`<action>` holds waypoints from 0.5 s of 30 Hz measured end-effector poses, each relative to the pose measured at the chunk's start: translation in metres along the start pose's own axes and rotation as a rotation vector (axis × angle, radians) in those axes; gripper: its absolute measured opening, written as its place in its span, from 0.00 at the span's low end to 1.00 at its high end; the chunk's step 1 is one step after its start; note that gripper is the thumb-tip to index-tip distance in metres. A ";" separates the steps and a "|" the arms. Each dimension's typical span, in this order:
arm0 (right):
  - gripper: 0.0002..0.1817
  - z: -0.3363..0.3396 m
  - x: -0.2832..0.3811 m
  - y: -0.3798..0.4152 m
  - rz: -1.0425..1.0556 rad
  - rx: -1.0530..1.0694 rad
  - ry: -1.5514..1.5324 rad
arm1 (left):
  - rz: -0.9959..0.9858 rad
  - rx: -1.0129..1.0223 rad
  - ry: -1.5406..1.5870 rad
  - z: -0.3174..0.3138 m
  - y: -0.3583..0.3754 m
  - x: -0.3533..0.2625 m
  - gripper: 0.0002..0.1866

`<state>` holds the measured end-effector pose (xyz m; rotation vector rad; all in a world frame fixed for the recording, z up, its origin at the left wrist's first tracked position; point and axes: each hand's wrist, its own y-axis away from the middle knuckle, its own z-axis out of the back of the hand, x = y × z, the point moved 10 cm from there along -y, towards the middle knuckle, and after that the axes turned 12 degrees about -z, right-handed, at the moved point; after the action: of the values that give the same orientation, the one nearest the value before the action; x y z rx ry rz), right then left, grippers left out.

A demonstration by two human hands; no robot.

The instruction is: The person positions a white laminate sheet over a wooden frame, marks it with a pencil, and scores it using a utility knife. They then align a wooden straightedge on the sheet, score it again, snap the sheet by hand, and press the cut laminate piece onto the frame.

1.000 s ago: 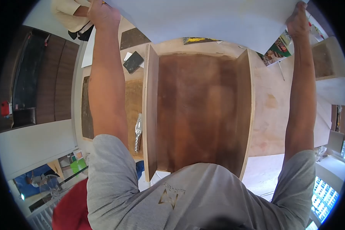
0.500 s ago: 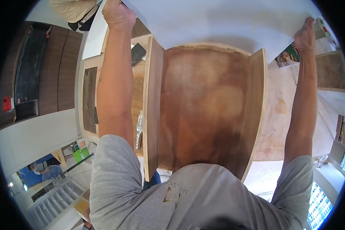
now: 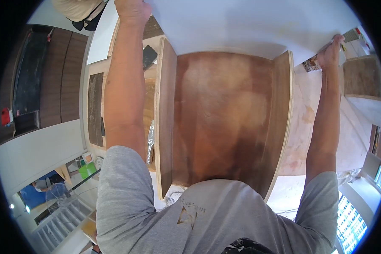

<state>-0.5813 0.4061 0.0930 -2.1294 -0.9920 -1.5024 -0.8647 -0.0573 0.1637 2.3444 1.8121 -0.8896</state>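
Note:
A large white panel [image 3: 249, 25] spans the top of the view, its lower edge along the far end of an open plywood box [image 3: 224, 114] with a brown inner face. My left hand [image 3: 133, 10] is closed at the panel's upper left edge, partly cut off by the frame. On the other side, my right hand [image 3: 330, 53] grips the panel's right edge, fingertips upward and partly hidden. Both arms stretch forward on either side of the box. Its near end is close to my body, between the left side wall [image 3: 166, 114] and right side wall [image 3: 281, 122].
A metal tool [image 3: 151, 142] lies left of the box, with a dark flat piece [image 3: 148, 57] farther up. Right of it is a stained pale board [image 3: 305, 114]. Dark wood cabinets [image 3: 51, 80] and a fan [image 3: 57, 194] are at left. Part of another person [image 3: 80, 10] shows at top left.
The panel's lower edge has come down to the box's far end, covering the plywood strip seen there before. My right hand has moved lower and left with it; my left hand stays at its edge.

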 end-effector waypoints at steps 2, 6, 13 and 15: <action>0.41 0.000 0.005 -0.005 0.051 -0.032 0.068 | -0.347 0.141 -0.505 0.003 -0.005 -0.017 0.21; 0.42 -0.007 0.009 -0.005 0.092 0.001 0.096 | -0.329 0.083 -0.465 0.013 0.002 -0.016 0.21; 0.48 0.002 0.010 0.011 0.039 -0.045 0.045 | -0.342 0.166 -0.394 0.002 -0.024 -0.011 0.22; 0.50 0.001 0.008 0.016 0.026 -0.080 0.036 | -0.309 0.175 -0.404 -0.001 -0.029 -0.009 0.20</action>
<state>-0.5680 0.3984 0.1020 -2.1531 -0.9027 -1.5869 -0.8916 -0.0561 0.1771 1.8048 2.0051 -1.4879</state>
